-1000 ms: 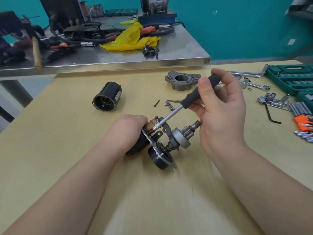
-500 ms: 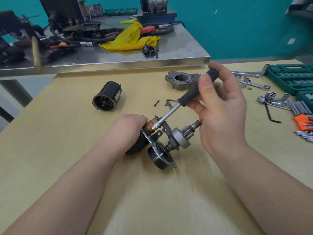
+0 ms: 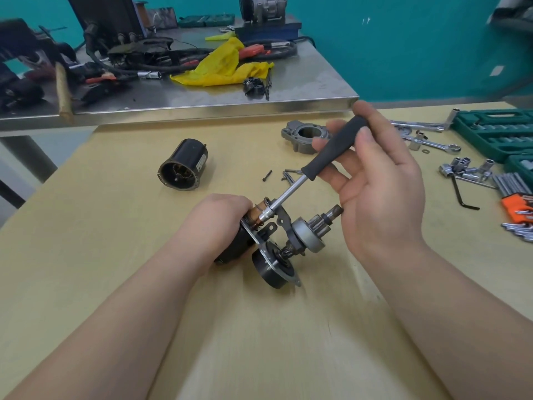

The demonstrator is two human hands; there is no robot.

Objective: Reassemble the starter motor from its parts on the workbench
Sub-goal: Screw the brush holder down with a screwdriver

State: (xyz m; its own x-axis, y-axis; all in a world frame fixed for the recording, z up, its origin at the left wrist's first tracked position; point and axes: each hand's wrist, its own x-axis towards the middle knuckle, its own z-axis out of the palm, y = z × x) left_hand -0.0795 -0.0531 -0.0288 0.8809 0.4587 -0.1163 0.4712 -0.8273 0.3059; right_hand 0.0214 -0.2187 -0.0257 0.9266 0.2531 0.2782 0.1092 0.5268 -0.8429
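Observation:
My left hand (image 3: 219, 219) grips the black solenoid body of the starter sub-assembly (image 3: 277, 249), which rests on the wooden bench (image 3: 115, 255) with its pinion gear (image 3: 314, 229) pointing right. In my right hand (image 3: 383, 183) is a black-handled nut driver (image 3: 326, 157); its socket tip sits on a fastener at the copper-coloured end of the solenoid. Thumb and fingertips pinch the handle, the other fingers spread. The black motor housing (image 3: 183, 168) lies on its side at the left. Behind my right hand lies the grey nose housing (image 3: 302, 134).
Loose screws (image 3: 267, 175) lie between the two housings. Wrenches (image 3: 432, 142), sockets (image 3: 464, 168), hex keys (image 3: 516, 194) and a green socket case (image 3: 496, 131) fill the right. A steel table (image 3: 202, 102) with cables and a yellow cloth stands behind.
My right hand has twisted the driver handle, and its fingers have spread apart. The handle has tipped slightly more upright. My left hand and the sub-assembly have stayed put.

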